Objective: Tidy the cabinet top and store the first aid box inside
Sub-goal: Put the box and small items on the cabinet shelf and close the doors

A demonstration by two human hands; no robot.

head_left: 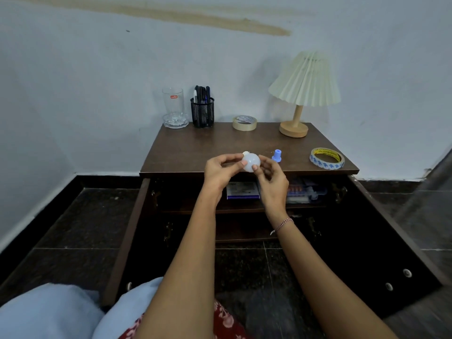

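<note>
With both hands, left hand (221,168) and right hand (270,177), gripping the white bottle (250,162), you must yet clear the tape rolls (327,158) and blue cap (277,155) off the cabinet top (195,152).

My cabinet top (186,152) is dark brown wood. On it: a cream pleated lampshade (305,78), a beige tape roll (244,123), a yellow tape roll (327,158) with blue print on white, a blue cap (277,155), a black mesh pen cup (202,112). The bottle (250,162) between my fingers is milky white.
</note>
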